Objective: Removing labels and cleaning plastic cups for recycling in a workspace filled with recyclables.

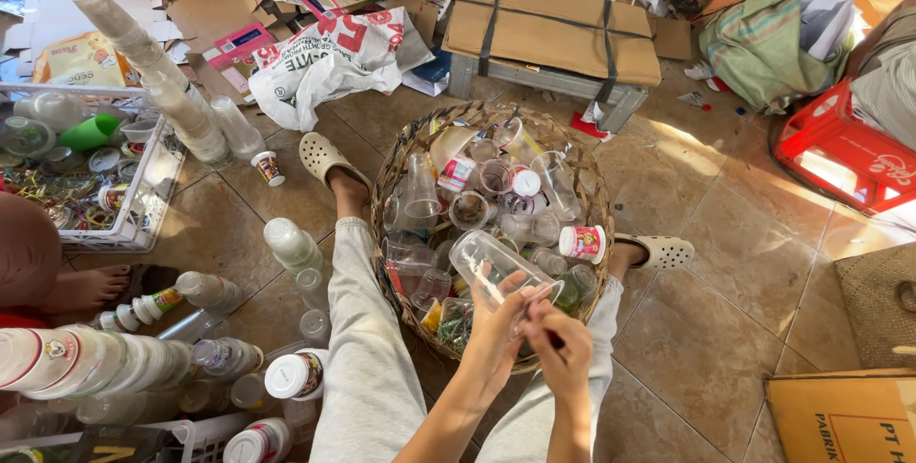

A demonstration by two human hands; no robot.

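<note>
Between the person's knees, on the tiled floor [725,329], sits a round woven basket [396,162] heaped with clear plastic cups, lidded tubs and small printed pots. Item in hand: one clear plastic cup [487,263], tilted over the near rim of the basket; left hand [496,325] wrapped round its lower part, grip closed on it; right hand [563,348] just beside, fingers pinched at the cup's edge, though whether they hold a lid, a film or the rim itself cannot be told. Toward the floor's left edge: a tall leaning stack of nested clear cups [143,52], loose bottles [291,243], a stack of white lidded cups [86,363], and a white crate [143,205] of mixed lids and scraps. At the far edge: flattened cardboard [553,24] strapped on a low stool, a printed sack [334,57]. Risks, as judged: the thin cup could crack or spring free under a hard squeeze; a knee nudging the basket could spill the heap; the leaning stack looks liable to topple if brushed.
</note>
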